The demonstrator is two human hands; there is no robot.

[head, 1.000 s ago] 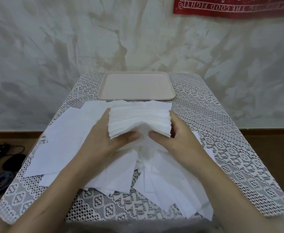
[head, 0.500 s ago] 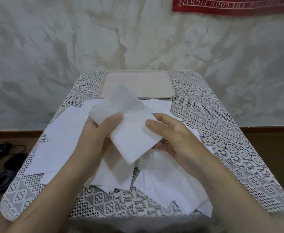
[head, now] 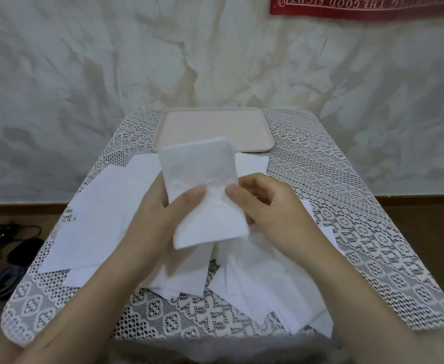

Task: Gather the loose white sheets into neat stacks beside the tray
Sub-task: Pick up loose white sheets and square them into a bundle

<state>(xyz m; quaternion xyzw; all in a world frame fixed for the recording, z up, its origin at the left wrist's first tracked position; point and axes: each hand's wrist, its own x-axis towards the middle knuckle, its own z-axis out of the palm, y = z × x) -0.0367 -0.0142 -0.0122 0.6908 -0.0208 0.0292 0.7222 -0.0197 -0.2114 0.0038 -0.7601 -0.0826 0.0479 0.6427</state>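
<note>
1. The left hand point(head: 160, 214) grips a stack of white sheets point(head: 205, 185) from its left side, the thumb laid across the front face and the fingers hidden behind it.
2. The right hand point(head: 270, 208) meets the same stack at its right edge. The thumb tip presses on the front and the fingers are curled. It appears to pinch the edge, though the paper hides where the fingers end.
3. The stack is held up off the surface point(head: 352, 211), roughly upright and leaning a little to the left. Its layered thickness shows at the upper right corner.
4. In this view the top of the stack overlaps the near rim of the tray point(head: 241, 127). The tray is pale, rectangular and has rounded corners, and it lies at the far end of the surface, close to the wall point(head: 110, 74).
5. Loose sheets point(head: 102, 222) lie scattered and overlapping beneath both hands, between the tray and the near edge. One spread fans out to the left and another to the lower right, with some corners reaching the near edge.
6. A lace cloth point(head: 373, 271) covers the surface and shows around the paper.
7. A red banner point(head: 368, 6) with white lettering hangs on the wall at the upper right.
8. Dark cables point(head: 2, 232) lie on the floor point(head: 425, 232) to the left.
</note>
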